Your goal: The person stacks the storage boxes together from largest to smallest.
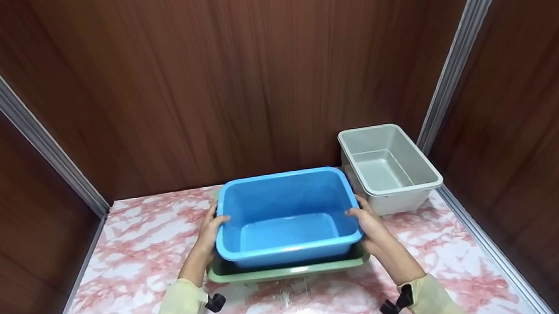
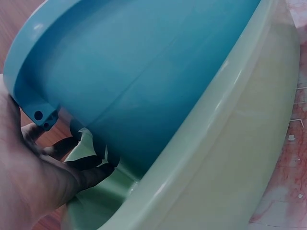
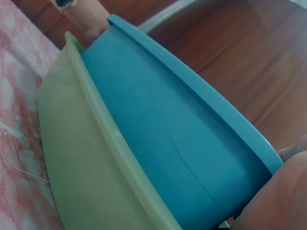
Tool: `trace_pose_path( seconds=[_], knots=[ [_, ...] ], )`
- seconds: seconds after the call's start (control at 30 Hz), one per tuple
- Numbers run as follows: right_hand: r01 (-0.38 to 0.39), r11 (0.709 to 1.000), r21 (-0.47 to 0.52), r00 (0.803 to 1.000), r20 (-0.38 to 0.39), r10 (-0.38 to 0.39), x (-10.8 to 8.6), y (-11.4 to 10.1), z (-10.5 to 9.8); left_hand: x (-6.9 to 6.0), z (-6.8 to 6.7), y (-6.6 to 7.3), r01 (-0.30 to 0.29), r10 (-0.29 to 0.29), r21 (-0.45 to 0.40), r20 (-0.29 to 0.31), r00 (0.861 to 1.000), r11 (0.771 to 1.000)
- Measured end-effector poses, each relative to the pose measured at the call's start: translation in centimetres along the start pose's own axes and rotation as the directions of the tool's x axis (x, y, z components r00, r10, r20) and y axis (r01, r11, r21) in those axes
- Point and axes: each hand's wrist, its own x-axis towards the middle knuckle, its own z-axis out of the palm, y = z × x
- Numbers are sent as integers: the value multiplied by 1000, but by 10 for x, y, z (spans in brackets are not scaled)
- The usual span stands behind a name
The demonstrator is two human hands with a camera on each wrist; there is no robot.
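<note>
A blue tub [image 1: 288, 230] sits partly inside a green tub [image 1: 288, 272], its rim standing above the green one. My left hand [image 1: 208, 235] grips the blue tub's left end, thumb over the rim; in the left wrist view the fingers of this hand [image 2: 53, 167] reach beneath the blue rim, beside the green tub [image 2: 211, 143]. My right hand [image 1: 372, 224] grips the right end, thumb over the rim. The right wrist view shows the blue tub [image 3: 158, 110] tilted above the green tub [image 3: 91, 143], with part of the right hand [image 3: 278, 196] at its end.
A grey tub [image 1: 402, 199] stands at the back right, close to my right hand; its inside holds nothing visible. The table [image 1: 132, 253] has a red and white marbled top. Brown wood-grain panels [image 1: 263, 78] with metal edge strips enclose it at the back and sides.
</note>
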Motion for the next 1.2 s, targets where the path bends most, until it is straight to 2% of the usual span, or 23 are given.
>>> trace_pose_path(
  seconds=[0.4, 0.57, 0.67, 1.0, 1.1, 1.2],
  knots=[
    [36, 998, -51, 999, 1, -36, 0, 11, -1, 1, -5, -3, 1, -1, 29, -22, 1000, 1000],
    [48, 996, -69, 999, -9, -49, 1, 12, -1, -5, -7, -2, 22, -20, 63, -31, 999, 998],
    [64, 994, -84, 997, -25, -66, 0, 14, -2, -9, -7, -3, 19, -18, 68, -12, 1000, 997],
    [98, 979, -181, 992, -61, -111, -2, 21, -2, -29, -8, -10, -37, 34, 82, 35, 999, 996],
    [96, 976, -195, 991, -77, -112, -2, 20, -2, -30, -8, -13, -77, 73, 81, 50, 996, 994],
    [85, 978, -191, 992, -77, -101, -1, 19, -2, -29, -7, -15, -114, 112, 74, 39, 993, 991]
  ],
)
